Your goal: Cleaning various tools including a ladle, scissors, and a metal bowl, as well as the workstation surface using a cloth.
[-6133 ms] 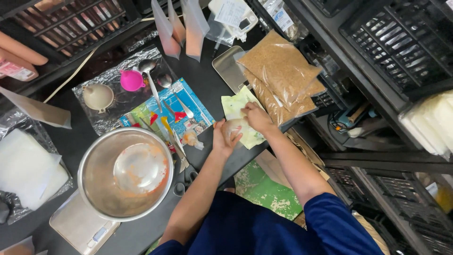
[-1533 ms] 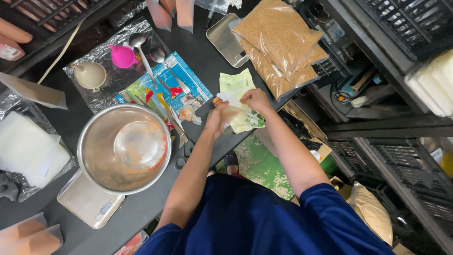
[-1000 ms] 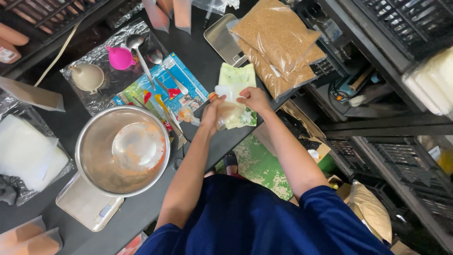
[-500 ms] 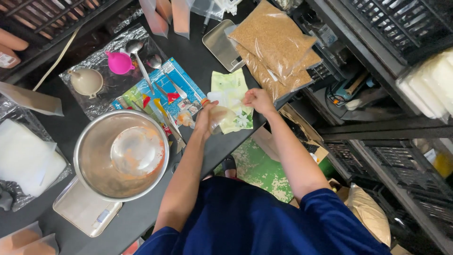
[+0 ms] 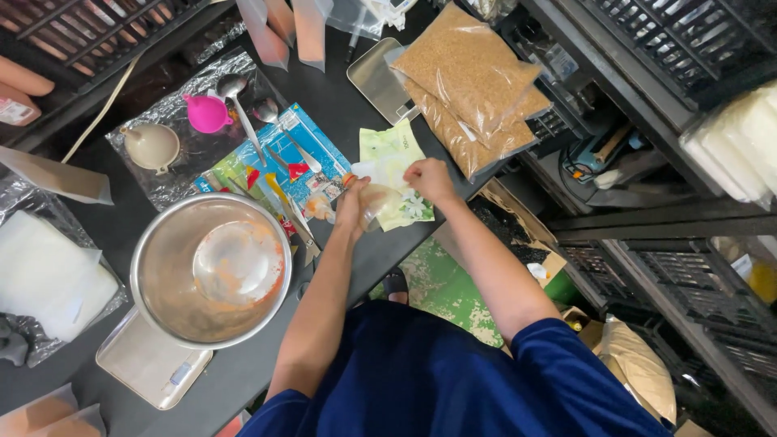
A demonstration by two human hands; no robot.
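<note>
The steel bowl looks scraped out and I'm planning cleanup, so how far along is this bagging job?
Done: the steel bowl holds only orange residue, and filled pouches stand at the table's far edge. In hand: the left hand grips a small clear pouch while the right hand works at its top. Left: the grain bags lie untouched.

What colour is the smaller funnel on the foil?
Bright pink funnel, seen clearly in the head view.

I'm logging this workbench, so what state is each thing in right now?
left hand: gripping small clear pouch
small clear pouch: partly filled, held over the green packet
right hand: pinching the pouch's top
green packet: lying flat
steel bowl: upright, orange residue inside
pink funnel: lying on foil
grain bags: full, stacked
</note>
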